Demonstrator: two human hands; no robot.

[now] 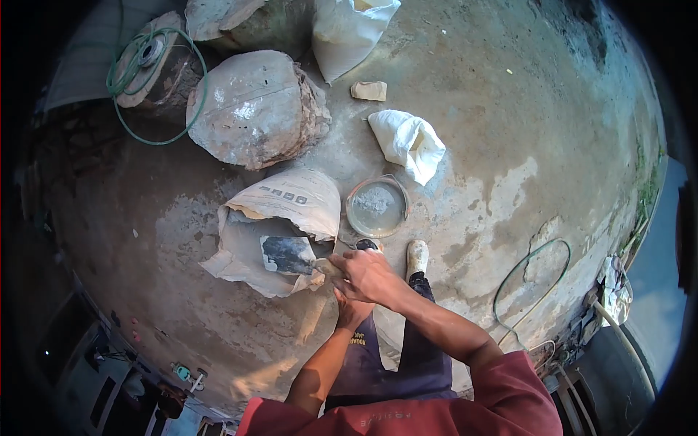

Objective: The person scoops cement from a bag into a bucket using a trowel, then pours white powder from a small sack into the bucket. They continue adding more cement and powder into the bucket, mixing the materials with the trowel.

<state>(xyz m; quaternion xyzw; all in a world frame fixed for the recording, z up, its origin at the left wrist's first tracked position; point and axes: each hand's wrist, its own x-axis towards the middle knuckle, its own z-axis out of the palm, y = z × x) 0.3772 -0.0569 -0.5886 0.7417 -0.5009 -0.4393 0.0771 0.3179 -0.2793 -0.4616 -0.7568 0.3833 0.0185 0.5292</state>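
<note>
Concrete floor (465, 145) spreads below me. My right hand (371, 276) has its grip clenched on the trowel (289, 254), blade inside the open cement bag (283, 211) for scooping; left hand (352, 312) steadies beneath, grip unclear. Pan (376, 208) waits beside.

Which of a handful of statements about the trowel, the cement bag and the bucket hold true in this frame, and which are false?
1. The right hand holds the trowel by its handle. True.
2. The trowel blade sits over the open cement bag. True.
3. The round bucket stands to the left of the bag in the picture. False: it stands to the right of the bag, near the shoe.
4. The white cloth lies inside the bucket. False: it lies on the ground beyond the bucket.
5. The left hand sits below the right hand. True.
</note>
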